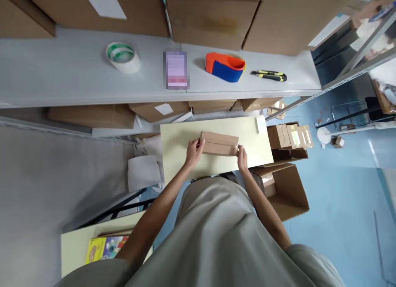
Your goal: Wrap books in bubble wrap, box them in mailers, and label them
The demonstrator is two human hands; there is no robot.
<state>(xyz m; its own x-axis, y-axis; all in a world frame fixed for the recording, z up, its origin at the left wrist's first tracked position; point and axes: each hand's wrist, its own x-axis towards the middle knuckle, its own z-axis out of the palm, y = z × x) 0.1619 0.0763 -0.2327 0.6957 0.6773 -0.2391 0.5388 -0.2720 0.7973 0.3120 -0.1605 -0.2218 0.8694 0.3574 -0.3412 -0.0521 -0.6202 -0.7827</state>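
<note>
Cardboard box: flat brown box, sealed along its top with clear tape, lying on the pale yellow bench between the fingers of both hands.
Left hand: grips the box's left end, thumb on top, fingers curled narrow around the edge.
Right hand: holds the box's right end, fingers closed on the taped corner.
Beyond the fingers: a grey shelf carries a tape roll, an orange-and-blue tape dispenser and a yellow-black utility knife, all well apart from the hands.
Right of the right-hand fingers: small taped cartons stacked beside the bench, and an open carton on the blue floor.
Left of the left-hand fingers: white paper sheets below the bench edge.
Near the left elbow: a colourful book on a second bench.
</note>
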